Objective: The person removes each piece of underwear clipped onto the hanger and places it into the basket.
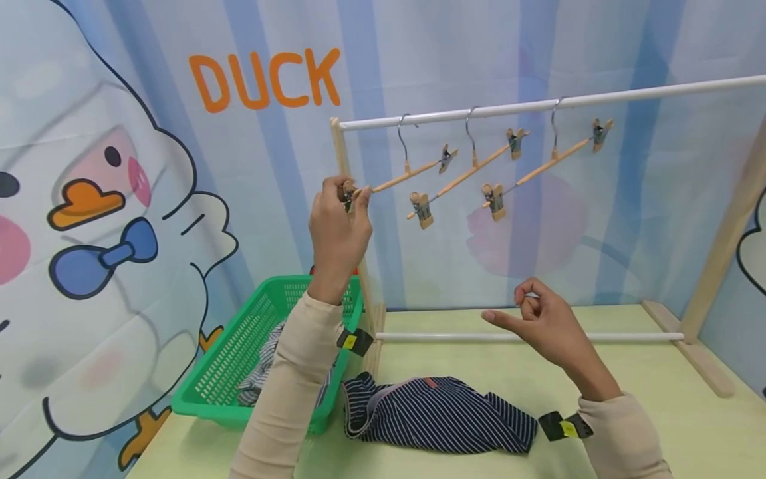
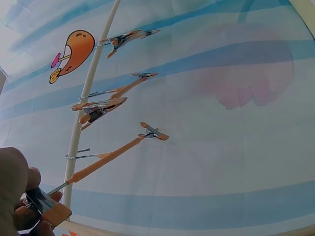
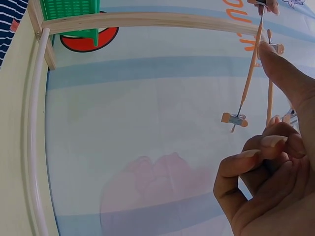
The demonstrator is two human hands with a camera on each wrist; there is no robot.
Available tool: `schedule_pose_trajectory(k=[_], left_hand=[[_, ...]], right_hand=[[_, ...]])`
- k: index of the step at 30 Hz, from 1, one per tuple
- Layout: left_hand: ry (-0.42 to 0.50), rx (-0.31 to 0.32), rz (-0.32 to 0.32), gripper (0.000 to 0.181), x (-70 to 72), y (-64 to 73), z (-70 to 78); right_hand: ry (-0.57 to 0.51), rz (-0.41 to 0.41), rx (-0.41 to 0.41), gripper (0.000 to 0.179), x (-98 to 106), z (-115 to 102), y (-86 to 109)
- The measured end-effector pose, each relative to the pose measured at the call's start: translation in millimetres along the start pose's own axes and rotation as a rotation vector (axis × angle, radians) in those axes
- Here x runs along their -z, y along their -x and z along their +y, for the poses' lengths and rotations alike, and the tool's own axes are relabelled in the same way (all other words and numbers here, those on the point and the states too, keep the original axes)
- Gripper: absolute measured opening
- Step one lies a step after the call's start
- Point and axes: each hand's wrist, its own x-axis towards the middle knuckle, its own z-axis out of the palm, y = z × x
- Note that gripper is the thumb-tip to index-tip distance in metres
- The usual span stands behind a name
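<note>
My left hand (image 1: 341,229) pinches the clip at the near end of the leftmost clip hanger (image 1: 407,174), which hangs by its hook from the white rail (image 1: 509,110). Up close in the left wrist view, the wooden-and-metal clip (image 2: 48,205) shows between thumb and fingers. Held in the air below the hangers, my right hand (image 1: 547,326) has its thumb out and its fingers loosely curled around nothing. A dark striped shirt (image 1: 443,412) lies bunched on the table between the two forearms.
Two more clip hangers (image 1: 475,169) hang farther right on the rail. At the left stands a green basket (image 1: 209,372) with striped cloth (image 1: 263,366) inside. A wooden post (image 1: 733,246) and a lower white bar (image 1: 449,337) belong to the rack.
</note>
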Motion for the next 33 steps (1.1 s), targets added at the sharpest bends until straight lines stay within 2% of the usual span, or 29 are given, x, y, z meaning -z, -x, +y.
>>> schedule_pose_trajectory(k=[6,16,21,33], left_hand=[[-0.044,-0.014,0.011,0.042,1.2,0.6,-0.8],[-0.041,-0.056,0.044,0.046,3.5,6.8,-5.2],[-0.081,-0.069,0.045,0.050,6.8,11.2,-3.9],[-0.028,-0.217,0.064,0.044,10.5,21.2,-2.2]], right_hand=[[-0.013,-0.015,0.006,0.055,-3,1,-2.5],[-0.009,-0.020,0.026,0.054,-9,0,-2.9],[-0.007,-0.024,0.016,0.055,-10,2,-2.4],[-0.031,-0.025,0.060,0.051,-11,3,-5.0]])
